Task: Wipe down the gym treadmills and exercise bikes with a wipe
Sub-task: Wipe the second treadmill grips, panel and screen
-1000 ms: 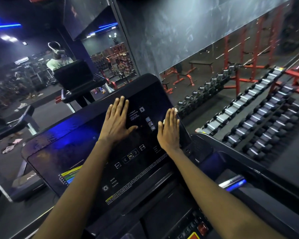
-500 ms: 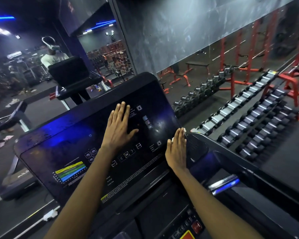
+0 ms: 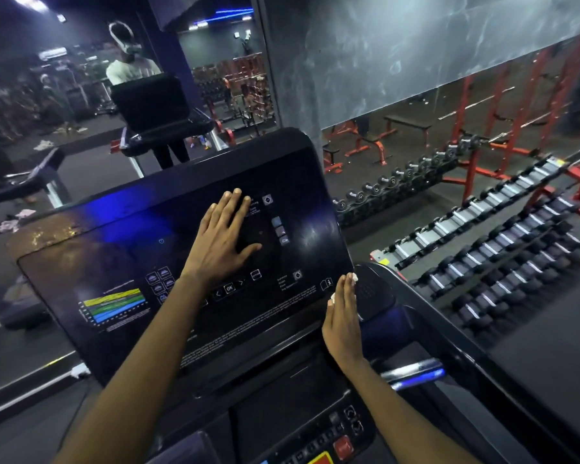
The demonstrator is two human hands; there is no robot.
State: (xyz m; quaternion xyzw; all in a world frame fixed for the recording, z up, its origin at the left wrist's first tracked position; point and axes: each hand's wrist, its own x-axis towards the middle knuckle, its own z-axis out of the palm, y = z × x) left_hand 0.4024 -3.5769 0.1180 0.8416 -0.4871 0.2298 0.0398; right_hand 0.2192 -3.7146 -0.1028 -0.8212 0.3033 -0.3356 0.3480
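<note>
A black treadmill console with a glossy display panel fills the middle of the head view. My left hand lies flat on the panel, fingers straight and spread. My right hand presses flat on the panel's lower right corner with straight fingers. A white wipe is under that hand; only small bits of it show at the fingertips and beside the palm.
Below the panel are a red stop button and small keys. A handrail runs right of my right arm. Dumbbell racks stand to the right. A mirror ahead reflects the room and a person.
My right hand has slid with the wipe from the upper right of the panel down to its lower right corner. The left hand has stayed on the panel.
</note>
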